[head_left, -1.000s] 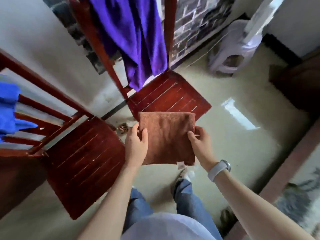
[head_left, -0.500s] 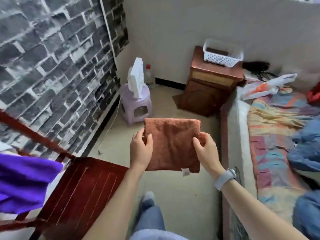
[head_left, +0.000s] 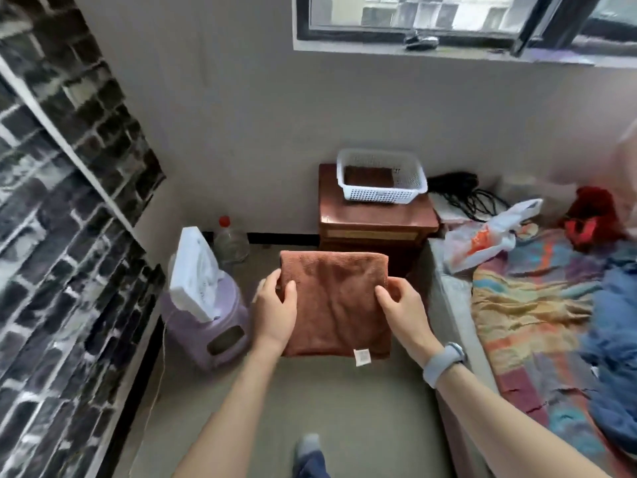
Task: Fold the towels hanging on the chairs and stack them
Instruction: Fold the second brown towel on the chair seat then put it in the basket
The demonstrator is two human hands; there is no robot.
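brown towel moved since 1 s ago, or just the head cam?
Yes. The folded brown towel, held by the left hand and right hand, left the chairs and now faces the nightstand with the white basket.

Matt terry-cloth towel, perforated plastic basket

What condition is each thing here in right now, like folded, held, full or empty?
Brown towel: folded, held in the air.
Left hand: gripping the towel's left edge.
Right hand: gripping its right edge.
White basket: on the wooden cabinet, holding one folded brown towel.
Window: looks partly open; hard to tell.
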